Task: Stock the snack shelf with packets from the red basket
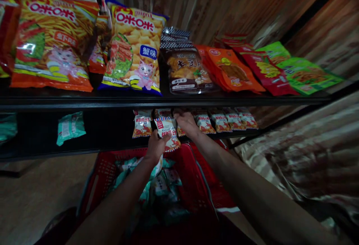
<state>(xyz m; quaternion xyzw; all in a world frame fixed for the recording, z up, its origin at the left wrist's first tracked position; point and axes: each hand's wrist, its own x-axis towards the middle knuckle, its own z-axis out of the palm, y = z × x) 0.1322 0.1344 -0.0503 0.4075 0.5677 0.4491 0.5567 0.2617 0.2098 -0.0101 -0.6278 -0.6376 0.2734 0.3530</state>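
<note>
My left hand [157, 144] is closed on the lower left of a small white and orange snack bag [166, 126], thumb across its front. The bag is tilted, held just in front of the lower shelf. Beside its upper right corner, my right hand [186, 122] reaches over the lower shelf with fingers curled; what they grip is hidden in shadow. Similar snack bags [142, 124] stand on the shelf to the left, and another row of snack bags [221, 121] runs off to the right. Part of one more bag shows under my right hand.
Below my forearms sits a red basket [97, 185] with several teal packets [161, 185]. Another red basket [215, 185] is at its right. A teal packet [71, 127] lies on the lower shelf. The upper shelf edge [112, 102] overhangs my hands, carrying larger snack bags [137, 50].
</note>
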